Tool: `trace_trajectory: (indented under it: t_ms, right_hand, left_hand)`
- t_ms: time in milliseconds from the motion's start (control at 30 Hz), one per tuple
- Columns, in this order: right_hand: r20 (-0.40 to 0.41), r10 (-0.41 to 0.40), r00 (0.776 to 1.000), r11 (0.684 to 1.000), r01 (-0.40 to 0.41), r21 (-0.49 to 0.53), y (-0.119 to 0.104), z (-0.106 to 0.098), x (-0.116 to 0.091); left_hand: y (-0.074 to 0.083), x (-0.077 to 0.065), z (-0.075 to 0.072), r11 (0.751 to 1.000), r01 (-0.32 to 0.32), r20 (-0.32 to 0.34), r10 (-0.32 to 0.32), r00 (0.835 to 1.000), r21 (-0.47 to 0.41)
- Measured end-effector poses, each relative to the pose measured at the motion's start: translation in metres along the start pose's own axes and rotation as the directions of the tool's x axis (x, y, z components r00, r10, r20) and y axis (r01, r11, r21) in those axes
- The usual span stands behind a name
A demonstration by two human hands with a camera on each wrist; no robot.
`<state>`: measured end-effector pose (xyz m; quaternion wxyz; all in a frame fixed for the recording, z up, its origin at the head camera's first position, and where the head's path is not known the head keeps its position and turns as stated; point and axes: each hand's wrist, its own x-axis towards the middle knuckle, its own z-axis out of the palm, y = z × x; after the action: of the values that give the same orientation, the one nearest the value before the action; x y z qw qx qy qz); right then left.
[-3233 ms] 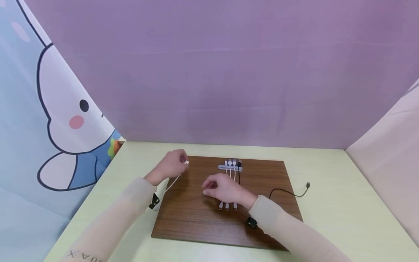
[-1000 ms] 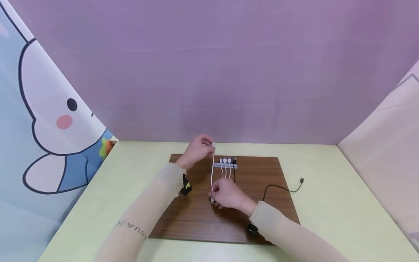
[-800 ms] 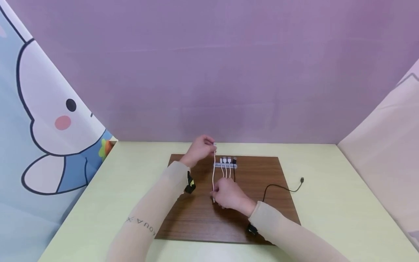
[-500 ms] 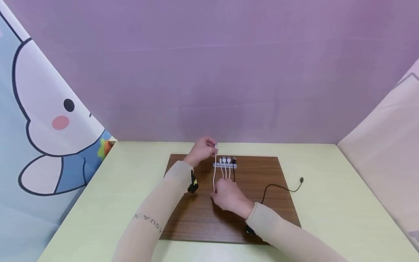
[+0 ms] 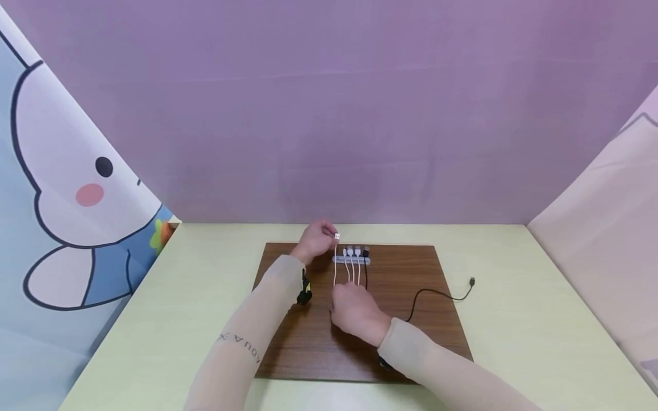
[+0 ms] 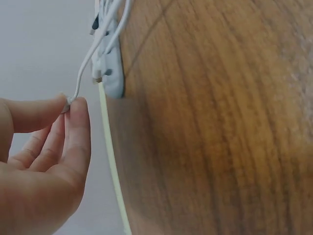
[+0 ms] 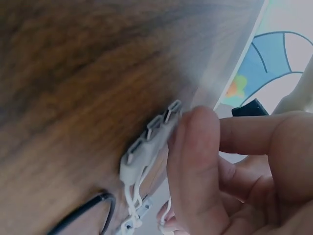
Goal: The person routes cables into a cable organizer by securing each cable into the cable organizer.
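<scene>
My left hand (image 5: 316,240), at the board's back edge, pinches the USB plug (image 5: 337,236) of a white charging cable (image 5: 335,267) between thumb and forefinger. The cable runs stretched toward me to my right hand (image 5: 357,311), whose curled fingers grip its other end; that end is hidden behind them. Beside the held cable, a pale grey cable clip (image 6: 114,73) on the board holds several other cables, white ones and a black one. In the right wrist view, the near plugs (image 7: 137,164) of the white cables stand in a row on the wood, close to my fingertips.
A brown wooden board (image 5: 411,354) lies on the pale yellow table (image 5: 514,342). The black cable (image 5: 437,291) curves off its right edge, its plug on the table. A purple cloth (image 5: 329,114) hangs behind, a cartoon-printed cloth (image 5: 67,154) at left.
My left hand has brought the white cable from the board's left side to beside the clip. My right hand has taken its near end. Lately the left hand has lowered slightly toward the clip.
</scene>
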<state>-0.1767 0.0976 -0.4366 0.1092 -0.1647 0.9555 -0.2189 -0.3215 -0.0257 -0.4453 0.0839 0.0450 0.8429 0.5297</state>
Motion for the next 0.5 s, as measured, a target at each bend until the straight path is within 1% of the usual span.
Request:
trace_trajectory:
  t_ms: [100, 267, 367, 500]
  right_hand:
    - [-0.016, -0.007, 1.000, 1.000, 0.007, -0.024, -0.001, 0.001, -0.001]
    - [-0.019, -0.004, 1.000, 1.000, 0.004, 0.004, -0.002, 0.003, -0.004]
    - [-0.015, 0.008, 1.000, 1.000, -0.007, 0.012, -0.001, 0.004, -0.004]
    - [-0.021, 0.006, 1.000, 1.000, -0.006, -0.004, -0.001, 0.004, -0.005]
  left_hand:
    - [-0.004, 0.002, 0.001, 1.000, -0.008, 0.006, 0.008, 1.000, 0.011]
    - [-0.007, 0.000, 0.002, 0.998, -0.028, 0.034, 0.026, 0.999, 0.055]
    - [-0.009, -0.001, 0.003, 0.997, -0.034, 0.034, 0.031, 0.999, 0.070]
    - [-0.011, -0.001, 0.005, 0.997, -0.032, 0.028, 0.030, 0.999, 0.071]
